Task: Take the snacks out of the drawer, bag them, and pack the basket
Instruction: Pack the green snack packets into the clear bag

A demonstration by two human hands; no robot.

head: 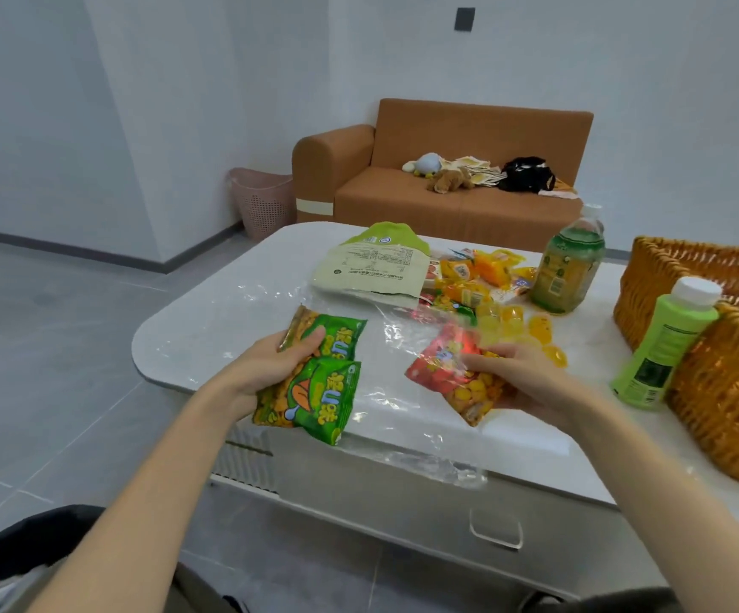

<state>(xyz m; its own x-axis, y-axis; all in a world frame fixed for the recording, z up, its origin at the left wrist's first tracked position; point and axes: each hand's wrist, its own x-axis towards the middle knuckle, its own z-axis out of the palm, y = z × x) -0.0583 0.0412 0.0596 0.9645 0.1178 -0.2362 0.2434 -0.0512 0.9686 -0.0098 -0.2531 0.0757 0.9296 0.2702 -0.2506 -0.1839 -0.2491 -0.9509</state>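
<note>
Head view: the left hand (279, 369) sits at about 9 o'clock from the middle of the desk (288, 245). Its fingers are clamped on two green snack packets (321, 393), with the thumb across the upper one. The right hand (520, 380), at about 3 o'clock from the left, has its fingers curled round a red snack packet (447, 373). Crinkled film of the clear plastic bag (243, 311) lies over that packet (whether the packet is inside the bag I cannot tell). The bag is spread flat across the near half of the desk.

At 12 o'clock from the hands lies a large pale green packet (376, 267), and just beside it, toward 1 o'clock, a heap of small orange and yellow snacks (478, 280). Yellow jelly cups (537, 331) sit near the right hand. A drink bottle (568, 267) stands upright at 2 o'clock. The wicker basket (721, 404) takes the 3 o'clock edge of the desk, and a bright green bottle (663, 347) leans tilted against its wall. The drawer (447, 506) at 6 o'clock is closed.
</note>
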